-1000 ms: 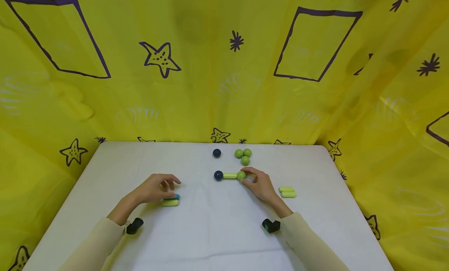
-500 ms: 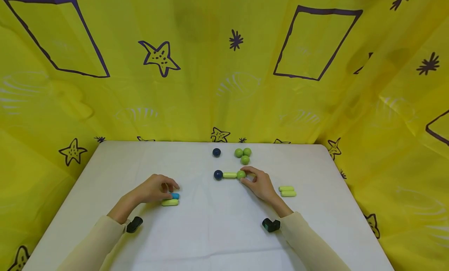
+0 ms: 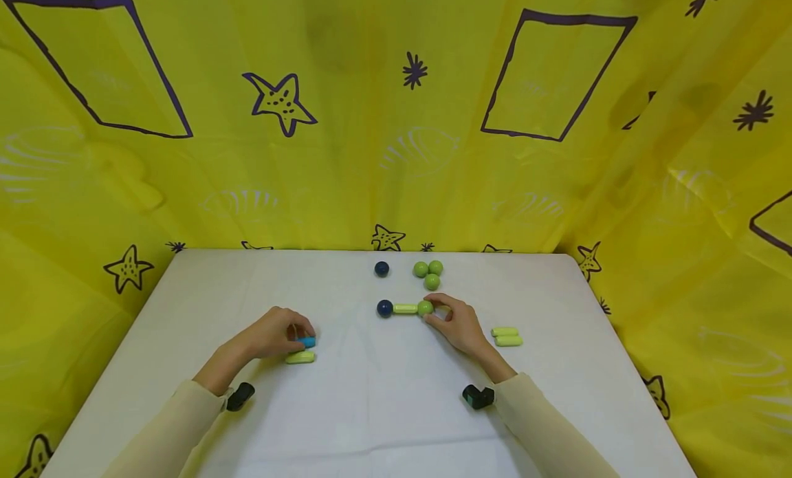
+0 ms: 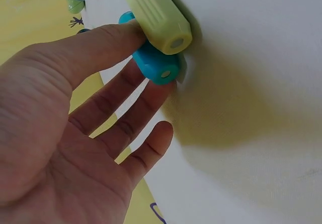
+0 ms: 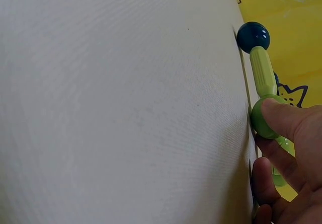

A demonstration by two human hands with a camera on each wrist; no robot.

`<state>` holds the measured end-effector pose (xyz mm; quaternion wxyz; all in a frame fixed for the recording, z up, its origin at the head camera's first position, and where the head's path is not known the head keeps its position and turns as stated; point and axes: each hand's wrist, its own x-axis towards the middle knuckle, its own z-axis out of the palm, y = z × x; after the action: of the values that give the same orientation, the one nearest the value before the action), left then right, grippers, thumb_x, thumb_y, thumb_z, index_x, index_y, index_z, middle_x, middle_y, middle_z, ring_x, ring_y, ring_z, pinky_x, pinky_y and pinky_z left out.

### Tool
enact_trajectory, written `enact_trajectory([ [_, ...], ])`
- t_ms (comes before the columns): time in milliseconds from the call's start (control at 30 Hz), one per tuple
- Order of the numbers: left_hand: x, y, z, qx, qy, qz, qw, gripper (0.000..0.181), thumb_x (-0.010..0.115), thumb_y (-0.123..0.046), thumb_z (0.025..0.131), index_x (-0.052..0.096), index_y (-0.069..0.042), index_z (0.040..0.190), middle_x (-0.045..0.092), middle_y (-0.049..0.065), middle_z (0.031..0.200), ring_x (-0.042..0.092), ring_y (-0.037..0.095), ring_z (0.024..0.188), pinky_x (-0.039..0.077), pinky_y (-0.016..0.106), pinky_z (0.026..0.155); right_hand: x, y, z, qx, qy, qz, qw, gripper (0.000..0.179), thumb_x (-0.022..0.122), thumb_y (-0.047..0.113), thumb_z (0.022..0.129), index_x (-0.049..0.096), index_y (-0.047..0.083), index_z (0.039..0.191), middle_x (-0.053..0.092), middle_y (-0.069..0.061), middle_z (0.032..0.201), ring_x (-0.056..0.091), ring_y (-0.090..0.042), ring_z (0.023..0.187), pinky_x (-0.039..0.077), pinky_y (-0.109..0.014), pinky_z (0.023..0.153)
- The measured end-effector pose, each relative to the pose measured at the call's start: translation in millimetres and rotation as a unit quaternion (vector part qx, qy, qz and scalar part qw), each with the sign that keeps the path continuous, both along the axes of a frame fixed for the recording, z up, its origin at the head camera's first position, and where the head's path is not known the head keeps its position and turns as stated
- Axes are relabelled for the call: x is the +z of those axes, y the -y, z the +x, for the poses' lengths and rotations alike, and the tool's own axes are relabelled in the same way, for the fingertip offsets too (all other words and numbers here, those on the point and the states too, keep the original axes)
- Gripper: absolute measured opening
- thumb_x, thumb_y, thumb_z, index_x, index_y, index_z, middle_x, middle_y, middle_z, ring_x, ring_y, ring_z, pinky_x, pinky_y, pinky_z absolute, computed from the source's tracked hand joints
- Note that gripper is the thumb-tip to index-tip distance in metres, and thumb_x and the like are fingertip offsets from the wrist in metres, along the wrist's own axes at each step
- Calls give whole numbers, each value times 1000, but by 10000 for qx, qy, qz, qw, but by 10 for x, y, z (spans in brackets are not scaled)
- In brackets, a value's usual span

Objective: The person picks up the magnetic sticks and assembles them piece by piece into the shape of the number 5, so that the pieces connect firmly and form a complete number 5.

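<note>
My left hand (image 3: 275, 333) pinches a blue magnetic rod (image 4: 157, 65) between thumb and fingers. Just nearer to me lies a yellow-green rod (image 3: 300, 357), which overlaps the blue one in the left wrist view. On the table's middle, a dark blue ball (image 3: 385, 309), a yellow-green rod (image 3: 405, 309) and a green ball (image 3: 425, 308) are joined in a straight line. Thumb and fingers of my right hand (image 3: 456, 325) hold the green ball at the right end of that line. Each rod end facing the left wrist camera shows a small metal disc.
Behind the joined piece stand a loose dark blue ball (image 3: 381, 268) and a cluster of three green balls (image 3: 432, 281). Two yellow-green rods (image 3: 507, 337) lie side by side to the right. A yellow patterned curtain (image 3: 346, 155) encloses the white table (image 3: 383, 409) at the back and sides.
My left thumb and fingers have closed on the blue rod and shifted it slightly away from the yellow-green rod beside it. The right hand and joined piece have stayed put.
</note>
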<state>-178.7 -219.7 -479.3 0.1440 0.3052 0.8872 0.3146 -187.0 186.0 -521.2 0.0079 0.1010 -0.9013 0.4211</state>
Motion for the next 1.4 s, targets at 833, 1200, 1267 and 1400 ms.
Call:
enact_trajectory([
  [833, 21, -59, 53, 925, -106, 901, 9916, 13, 77, -7, 91, 77, -7, 103, 74, 3, 94, 70, 11, 74, 56, 26, 70, -14, -5, 21, -40, 14, 17, 10000, 38, 81, 18, 90, 71, 19, 126, 72, -5, 121, 46, -12, 56, 37, -25, 52],
  [1200, 24, -101, 66, 1254, -197, 1260, 9839, 22, 74, -4, 93, 74, -5, 115, 72, 6, 98, 75, 19, 79, 57, 26, 71, 12, -2, 22, -38, -8, -1, 10000, 38, 81, 18, 90, 71, 18, 126, 72, -6, 121, 45, -12, 56, 37, -25, 53],
  [1267, 15, -112, 63, 1258, -190, 1331, 9829, 21, 73, -5, 94, 73, -4, 115, 71, 6, 97, 76, 20, 79, 57, 25, 71, 13, 0, 26, -43, 14, 9, 10000, 38, 81, 17, 90, 71, 18, 126, 72, -6, 121, 45, -12, 57, 36, -25, 53],
  [1400, 4, -135, 63, 1207, -215, 1419, 9823, 18, 73, -5, 94, 74, -5, 112, 72, 6, 96, 76, 22, 77, 58, 26, 70, 12, -1, 30, -41, 6, 28, 10000, 38, 81, 17, 90, 71, 18, 126, 72, -6, 121, 45, -12, 56, 36, -25, 53],
])
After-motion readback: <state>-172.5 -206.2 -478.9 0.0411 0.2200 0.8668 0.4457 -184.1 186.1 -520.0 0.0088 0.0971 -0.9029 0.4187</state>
